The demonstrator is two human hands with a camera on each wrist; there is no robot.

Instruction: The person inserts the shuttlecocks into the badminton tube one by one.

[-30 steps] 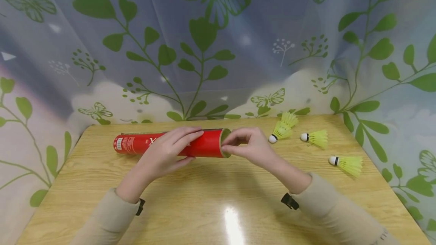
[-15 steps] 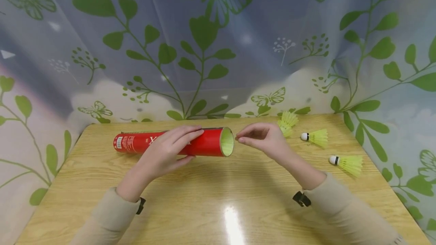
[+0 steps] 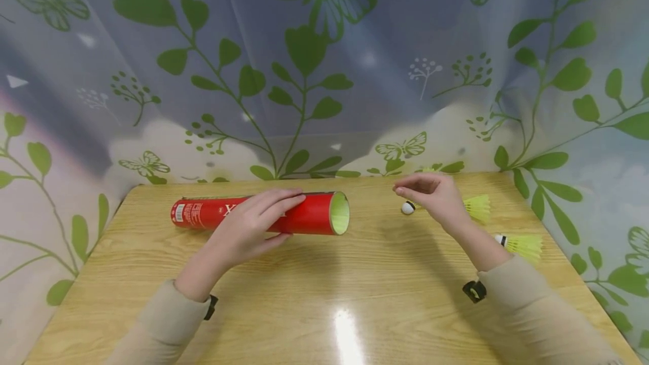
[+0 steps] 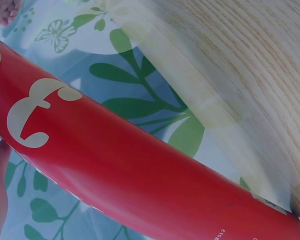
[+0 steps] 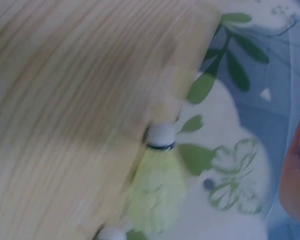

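Observation:
A red cardboard shuttlecock tube [image 3: 309,214] lies lengthwise on the table, its open pale-green-lined end facing right. My left hand [image 3: 250,227] grips it near the middle, fingers over the top and thumb along the near side. In the left wrist view the red tube [image 4: 125,165] crosses the picture with a white letter on it. My right hand [image 3: 436,199] hovers in the air right of the tube, thumb close to bent fingers, with nothing seen between them. Behind it a shuttlecock [image 3: 408,207] shows only its white cork and a little yellow.
Farther right lie two more yellow shuttlecocks: one skirt [image 3: 478,207] partly hidden by my right hand, the other [image 3: 525,247] near the right edge. The right wrist view shows a blurred shuttlecock [image 5: 157,195]. A leaf-patterned curtain [image 3: 324,100] hangs behind the wooden table [image 3: 284,308].
My right hand has come away from the tube's open end and moved right, over the shuttlecocks. The left hand and the tube have stayed in place.

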